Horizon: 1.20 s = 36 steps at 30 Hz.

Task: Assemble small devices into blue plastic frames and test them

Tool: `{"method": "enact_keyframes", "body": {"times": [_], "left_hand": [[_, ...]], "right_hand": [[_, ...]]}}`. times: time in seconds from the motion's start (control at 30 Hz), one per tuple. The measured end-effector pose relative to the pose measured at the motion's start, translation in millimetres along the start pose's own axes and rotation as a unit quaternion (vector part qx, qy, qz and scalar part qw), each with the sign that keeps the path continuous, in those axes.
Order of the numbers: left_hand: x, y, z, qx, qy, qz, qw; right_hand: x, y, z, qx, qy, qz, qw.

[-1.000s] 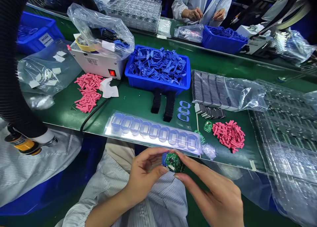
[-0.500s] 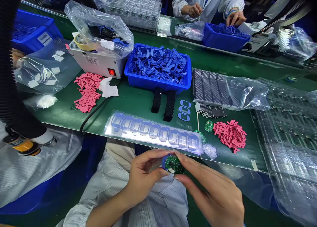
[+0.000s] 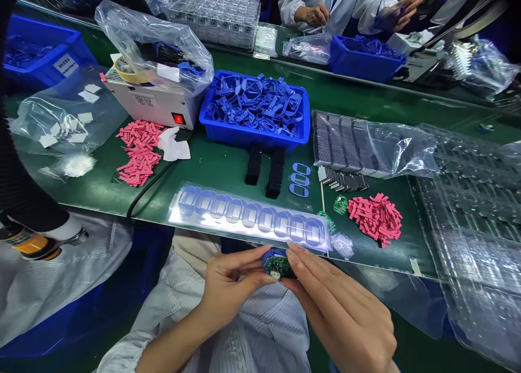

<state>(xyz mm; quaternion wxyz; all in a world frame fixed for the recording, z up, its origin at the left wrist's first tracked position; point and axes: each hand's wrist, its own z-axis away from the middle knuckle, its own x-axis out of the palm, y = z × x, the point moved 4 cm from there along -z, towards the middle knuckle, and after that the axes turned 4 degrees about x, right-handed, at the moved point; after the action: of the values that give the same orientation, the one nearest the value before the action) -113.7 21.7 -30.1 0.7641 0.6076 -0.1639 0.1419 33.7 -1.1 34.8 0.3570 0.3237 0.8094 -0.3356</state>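
Between my two hands, just off the table's front edge, is a green circuit board (image 3: 277, 266) set against a blue plastic frame (image 3: 268, 254). My left hand (image 3: 232, 280) pinches its left side between thumb and fingers. My right hand (image 3: 340, 302) grips the right side, its fingers covering that end of the board. Beyond the hands lies a clear strip of oval blue-rimmed stickers (image 3: 250, 215). Right of the strip are a loose green board (image 3: 340, 204) and a small clear plastic bag (image 3: 343, 245).
A blue bin (image 3: 254, 137) of blue frames stands mid-table, beside a white box (image 3: 150, 104) with a red switch. Pink strips lie in a left pile (image 3: 139, 151) and a right pile (image 3: 376, 216). Clear trays (image 3: 480, 221) cover the right. Opposite, a co-worker's hands (image 3: 317, 16) are busy.
My right fingers have closed further over the board, which is tilted differently and shows less of its green face. Across the table, the co-worker's hand has lifted from the blue bin. The view has shifted slightly.
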Motion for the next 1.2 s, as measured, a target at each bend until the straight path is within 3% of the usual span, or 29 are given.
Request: {"method": "enact_keyframes", "body": {"times": [0.1,0.23,0.3,0.4,0.47,0.57,0.7,0.87,0.97,1.13,1.2], "left_hand": [[2.7,2,2,-0.019,-0.002,0.025,1.000],[2.6,6,4,-0.018,0.054,-0.017,0.998],[4.6,9,5,0.003,0.050,-0.047,0.998],[7.0,14,8,0.043,0.030,-0.094,0.994],[7.1,17,9,0.073,0.023,-0.119,0.990],[7.2,22,12,0.126,-0.001,-0.143,0.982],[9.8,28,17,0.190,-0.061,-0.158,0.967],[7.7,31,19,0.175,-0.065,-0.171,0.967],[4.7,31,17,0.161,-0.081,-0.179,0.967],[-0.9,29,15,0.193,-0.102,-0.230,0.948],[-2.5,28,15,0.196,-0.107,-0.239,0.945]], "right_hand": [[5,1,7,-0.007,-0.028,0.016,0.999],[9,-1,9,0.007,-0.030,-0.053,0.998],[10,3,6,0.094,0.008,-0.140,0.986],[15,11,1,0.250,0.048,-0.268,0.929],[19,13,-2,0.290,0.043,-0.322,0.900],[21,13,-6,0.287,0.013,-0.374,0.882],[16,9,-6,0.266,0.015,-0.386,0.883],[11,4,-7,0.279,0.050,-0.377,0.882],[17,8,-7,0.312,0.030,-0.416,0.854],[33,14,-2,0.349,-0.026,-0.513,0.784],[34,15,-2,0.342,-0.038,-0.520,0.782]]}}
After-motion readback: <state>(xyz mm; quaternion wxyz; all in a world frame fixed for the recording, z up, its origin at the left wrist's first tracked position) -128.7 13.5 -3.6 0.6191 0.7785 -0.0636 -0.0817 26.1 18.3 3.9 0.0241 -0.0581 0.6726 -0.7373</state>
